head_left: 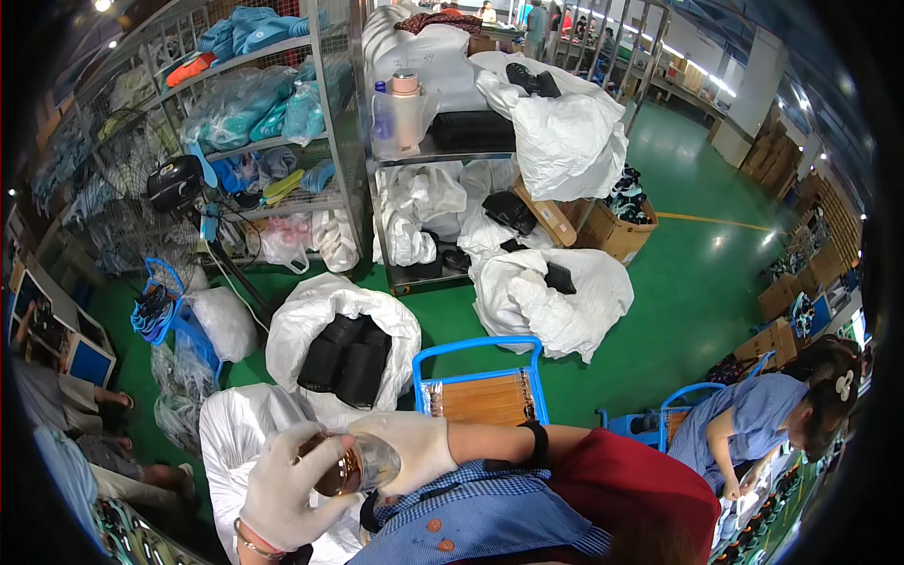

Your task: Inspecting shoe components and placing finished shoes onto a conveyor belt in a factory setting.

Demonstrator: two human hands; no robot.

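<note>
Head view: glossy green workshop floor (697,282), wire shelving (320,141), crumpled white sacks (556,292). Both white-gloved hands, left (282,490) and right (410,447), curl around a clear brown-tinted plastic bottle (353,468) at chest height.

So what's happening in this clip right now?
A person in white gloves holds a clear bottle with both hands: the left hand is at its brown cap end, the right hand wraps the body. In front stand a blue cart and white sacks of black items. Another person works at the right.
</note>
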